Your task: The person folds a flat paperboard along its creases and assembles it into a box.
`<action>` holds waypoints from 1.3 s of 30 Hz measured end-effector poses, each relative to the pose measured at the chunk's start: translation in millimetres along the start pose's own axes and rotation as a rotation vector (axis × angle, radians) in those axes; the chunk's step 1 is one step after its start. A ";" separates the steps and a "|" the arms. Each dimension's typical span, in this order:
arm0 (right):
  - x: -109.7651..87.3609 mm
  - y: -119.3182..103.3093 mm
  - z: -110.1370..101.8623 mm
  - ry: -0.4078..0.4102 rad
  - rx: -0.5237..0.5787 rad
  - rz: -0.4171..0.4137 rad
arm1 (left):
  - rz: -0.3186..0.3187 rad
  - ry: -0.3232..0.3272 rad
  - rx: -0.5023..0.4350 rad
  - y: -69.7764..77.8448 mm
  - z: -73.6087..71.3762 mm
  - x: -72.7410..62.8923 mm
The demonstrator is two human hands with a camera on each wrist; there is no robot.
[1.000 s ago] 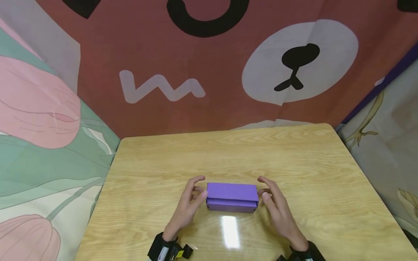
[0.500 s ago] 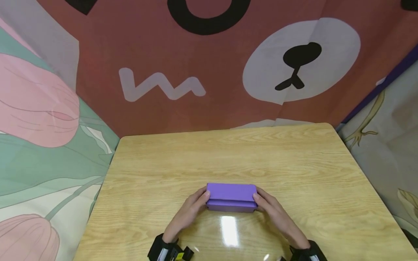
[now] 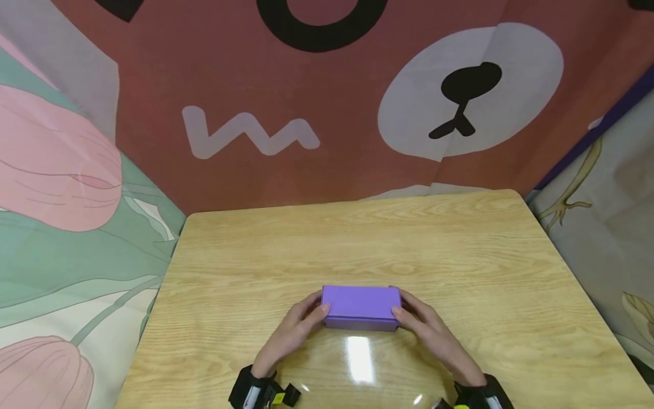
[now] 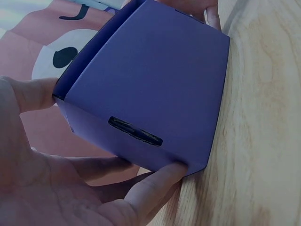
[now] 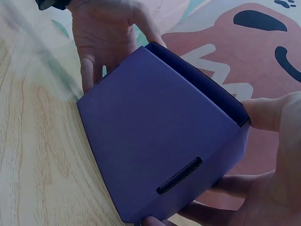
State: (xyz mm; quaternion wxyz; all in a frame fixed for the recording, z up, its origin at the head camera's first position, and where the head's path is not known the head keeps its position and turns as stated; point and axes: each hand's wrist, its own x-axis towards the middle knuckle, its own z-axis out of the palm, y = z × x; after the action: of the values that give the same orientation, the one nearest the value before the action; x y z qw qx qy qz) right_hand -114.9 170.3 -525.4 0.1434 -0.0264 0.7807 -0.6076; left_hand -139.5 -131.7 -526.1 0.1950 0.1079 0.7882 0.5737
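Note:
A purple cardboard box (image 3: pixel 361 302) with a hinged lid stands on the wooden table, its long side toward me. My left hand (image 3: pixel 292 329) grips the left end, with the thumb on the lid's front corner and the fingers around the end wall. At the opposite end my right hand (image 3: pixel 433 332) holds the box the same way, thumb on the other front corner. In the left wrist view a slot (image 4: pixel 135 131) shows in the box's end wall, and a narrow gap runs along the lid edge. A matching slot (image 5: pixel 179 175) appears in the right wrist view.
The pale wooden table (image 3: pixel 352 241) stretches around the box and carries a bright light reflection (image 3: pixel 360 359) in front. Behind it hangs a brown cloth (image 3: pixel 332 176) with a bear print. Floral fabric (image 3: pixel 61 170) covers the left side.
Both hands have come in from beside the box and taken hold of its ends. The lid's front edge has lowered and the thumbs now lie on its corners.

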 end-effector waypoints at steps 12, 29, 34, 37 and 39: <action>7.1 4.5 -2.1 -0.005 -0.052 -0.051 | 0.025 0.006 0.005 -1.4 -5.9 3.3; 10.5 -2.9 -2.2 0.022 -0.090 -0.117 | 0.053 0.004 0.033 2.8 -10.1 3.0; 8.0 -6.4 -4.6 0.023 -0.095 -0.033 | 0.043 0.014 0.009 0.6 -7.3 3.4; 5.5 -6.5 -6.0 -0.008 -0.085 0.031 | 0.016 0.028 -0.009 -2.3 -3.4 1.8; 4.3 -7.2 -6.3 -0.025 -0.075 0.057 | 0.001 0.039 -0.025 -3.0 -1.0 0.3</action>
State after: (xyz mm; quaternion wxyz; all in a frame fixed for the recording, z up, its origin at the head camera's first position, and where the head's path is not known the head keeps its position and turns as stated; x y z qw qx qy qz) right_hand -121.6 173.4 -518.0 0.1694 -0.0170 0.8014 -0.5733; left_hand -140.0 -133.4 -528.8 0.1807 0.0944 0.7845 0.5857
